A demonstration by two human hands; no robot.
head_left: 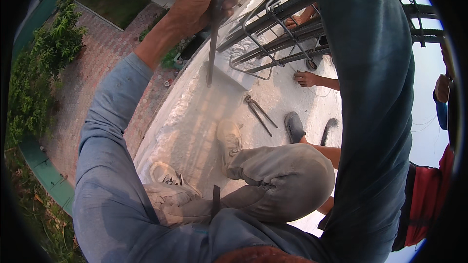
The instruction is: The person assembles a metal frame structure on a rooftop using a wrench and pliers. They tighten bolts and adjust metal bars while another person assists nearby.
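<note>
At the top, my left hand [202, 2] is closed around a dark steel rod [213, 44]. Its narrow lower end hangs above the pale concrete surface [195, 112]; the upper end runs out of the picture. My right arm [373, 92] reaches up past the top edge, so that hand is out of sight. A pair of pincers [260, 113] lies on the concrete with its handles apart, beyond my shoe [228, 139]. Ahead of it, a cage of ribbed steel bars with stirrups [273, 29] extends to the upper right, partly behind my right sleeve.
Another person's hand [306, 79] is near thin wire, and a further hand [300, 18] is behind the bars. A dark clog [294, 127] is on that person's foot. The slab edge drops on the left to a paved yard [83, 102]. Someone in red [426, 199] is at the right.
</note>
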